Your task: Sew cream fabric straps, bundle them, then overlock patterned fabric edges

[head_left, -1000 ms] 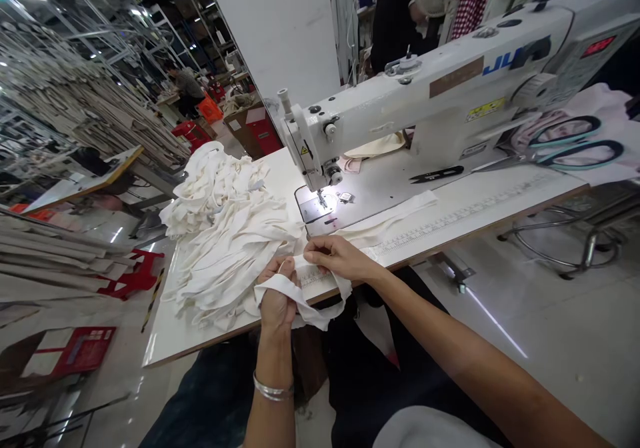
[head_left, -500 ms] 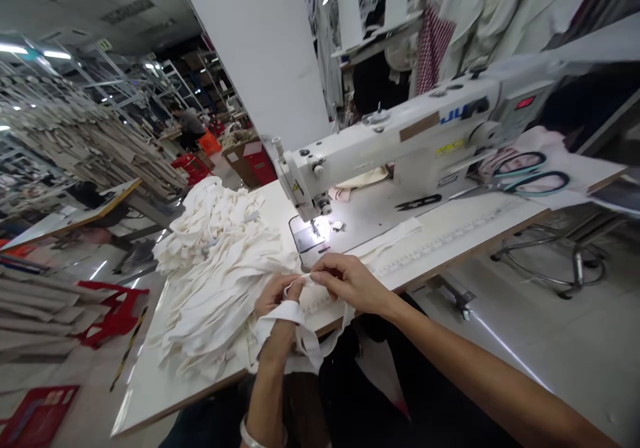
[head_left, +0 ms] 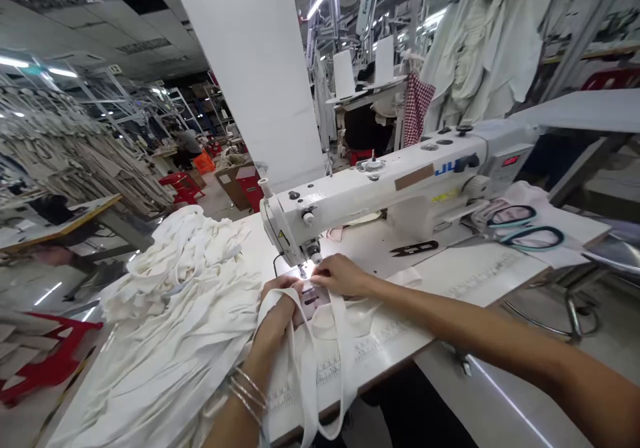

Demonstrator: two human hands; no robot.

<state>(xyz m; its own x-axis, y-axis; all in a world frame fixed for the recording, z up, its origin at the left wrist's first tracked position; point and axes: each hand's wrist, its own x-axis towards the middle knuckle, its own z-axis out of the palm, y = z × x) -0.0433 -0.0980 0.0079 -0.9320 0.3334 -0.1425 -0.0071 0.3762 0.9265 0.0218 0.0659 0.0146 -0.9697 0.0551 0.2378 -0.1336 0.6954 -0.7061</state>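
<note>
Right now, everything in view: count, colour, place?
Strip: one, white, in both hands
Sewing machine: one, white, on table
Table: one, white, under machine
Fabric pile: one, white, table's left
Snips: one, black, right of hands
Scissors: one pair, teal handles, table's right
Folded cloth: count unclear, pale pink, by scissors
Stools: at least two, red, left floor
Pillar: one, white, behind machine
Checked cloth: one, red and white, behind machine
Garments: several, white, hanging back right
Background clutter: uncountable
Bangles: several, silver, left wrist
Left hand: one, on strip
Right hand: one, on strip

White table (head_left: 465, 271) carrying a sewing machine (head_left: 350, 198); left of the machine, a heap of cream fabric (head_left: 200, 321); at its right end, scissors (head_left: 493, 233) partly over pink cloth (head_left: 533, 195).
</note>
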